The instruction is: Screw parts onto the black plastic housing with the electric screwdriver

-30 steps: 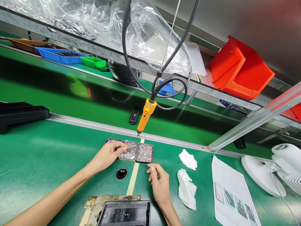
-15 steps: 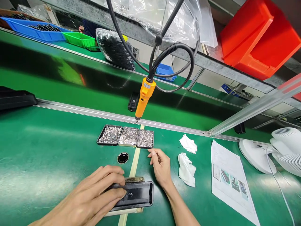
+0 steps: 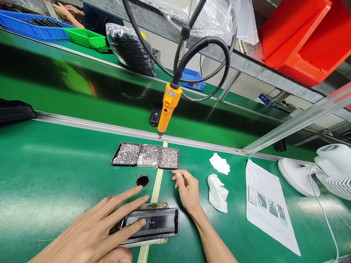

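Near the front edge of the green bench (image 3: 55,175), the left hand (image 3: 109,226) is lying spread over a black oblong part (image 3: 153,223), fingers splayed and one fingertip pressing on its top face close to the small round spot at its middle. Nothing is being pinched; the hand is only steadying the part, which is resting on a worn, taped pad (image 3: 152,206) straddling the pale tape strip (image 3: 156,186). The right hand (image 3: 188,190) is resting just to the right of the part, loosely curled and holding nothing that can be made out.

Going by how things lie, the work is looking early: the part is seated on its pad, but whether any fastener is sitting in it is too small to tell. The orange screwdriver (image 3: 166,109) is hanging untouched on its cable above the far rail, well apart from both hands. Three small trays (image 3: 145,155) of silvery hardware are sitting side by side toward the far edge, and a black ring (image 3: 143,180) is lying between them and the part. Judging from this, picking hardware and driving it are still to come.
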Demonstrator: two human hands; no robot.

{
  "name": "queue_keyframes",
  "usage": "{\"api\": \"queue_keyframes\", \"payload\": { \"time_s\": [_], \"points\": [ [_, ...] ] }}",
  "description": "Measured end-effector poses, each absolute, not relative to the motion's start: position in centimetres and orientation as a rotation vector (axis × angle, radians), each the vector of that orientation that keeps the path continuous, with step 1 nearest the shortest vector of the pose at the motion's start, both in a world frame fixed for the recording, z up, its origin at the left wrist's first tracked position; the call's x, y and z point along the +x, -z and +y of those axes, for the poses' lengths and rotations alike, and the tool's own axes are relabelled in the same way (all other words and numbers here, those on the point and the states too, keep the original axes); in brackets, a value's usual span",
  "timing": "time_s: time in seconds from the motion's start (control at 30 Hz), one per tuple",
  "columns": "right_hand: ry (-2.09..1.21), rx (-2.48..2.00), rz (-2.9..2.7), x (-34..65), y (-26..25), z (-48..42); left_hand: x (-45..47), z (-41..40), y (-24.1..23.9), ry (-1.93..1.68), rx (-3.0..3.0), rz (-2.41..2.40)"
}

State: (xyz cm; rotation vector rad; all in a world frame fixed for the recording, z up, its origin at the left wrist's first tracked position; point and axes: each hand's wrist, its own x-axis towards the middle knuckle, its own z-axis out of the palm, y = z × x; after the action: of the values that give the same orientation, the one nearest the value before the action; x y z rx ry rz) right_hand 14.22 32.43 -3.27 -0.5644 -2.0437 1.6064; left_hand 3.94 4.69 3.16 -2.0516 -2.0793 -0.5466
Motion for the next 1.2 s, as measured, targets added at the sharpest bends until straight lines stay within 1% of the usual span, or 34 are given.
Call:
{"api": "queue_keyframes", "payload": {
  "time_s": [0.13, 0.27, 0.43, 0.6, 0.8, 0.87, 0.9, 0.97, 1.03, 1.07, 1.13, 1.2],
  "points": [
    [-1.601, -0.560, -2.050, 14.2, 3.3, 32.5, 3.7, 4.1, -2.3, 0.430, -2.099, -2.011],
    [-1.599, -0.559, -2.059, 14.2, 3.3, 32.5, 3.6, 4.8, -2.7, 0.339, -2.090, -1.998],
    [-1.602, -0.559, -2.060, 14.2, 3.3, 32.5, 3.6, 5.9, -3.1, 0.378, -2.161, -1.941],
    [-1.614, -0.558, -2.060, 14.3, 3.1, 32.4, 3.5, 6.1, -3.3, 0.289, -2.155, -1.967],
    [-1.614, -0.582, -2.068, 14.2, 3.2, 32.5, 2.7, 6.7, -4.0, 0.359, -2.260, -1.768],
    [-1.614, -0.589, -2.071, 14.2, 3.2, 32.4, 2.7, 6.6, -3.7, 0.426, -2.253, -1.845],
    [-1.614, -0.590, -2.073, 14.2, 3.2, 32.4, 2.6, 6.5, -3.4, 0.516, -2.238, -1.916],
    [-1.612, -0.592, -2.078, 14.2, 3.2, 32.4, 2.1, 6.3, -2.5, 0.798, -2.115, -2.099],
    [-1.607, -0.594, -2.081, 14.2, 3.2, 32.4, 0.7, 6.3, -1.6, 1.101, -1.852, -2.236],
    [-1.606, -0.595, -2.082, 14.2, 3.2, 32.4, -0.4, 6.3, -1.2, 1.191, -1.690, -2.277],
    [-1.604, -0.597, -2.081, 14.2, 3.3, 32.5, -3.1, 6.4, -0.5, 1.218, -1.425, -2.324],
    [-1.609, -0.599, -2.083, 14.2, 3.4, 32.5, -6.0, 6.9, -0.1, 1.087, -1.303, -2.403]
  ]
}}
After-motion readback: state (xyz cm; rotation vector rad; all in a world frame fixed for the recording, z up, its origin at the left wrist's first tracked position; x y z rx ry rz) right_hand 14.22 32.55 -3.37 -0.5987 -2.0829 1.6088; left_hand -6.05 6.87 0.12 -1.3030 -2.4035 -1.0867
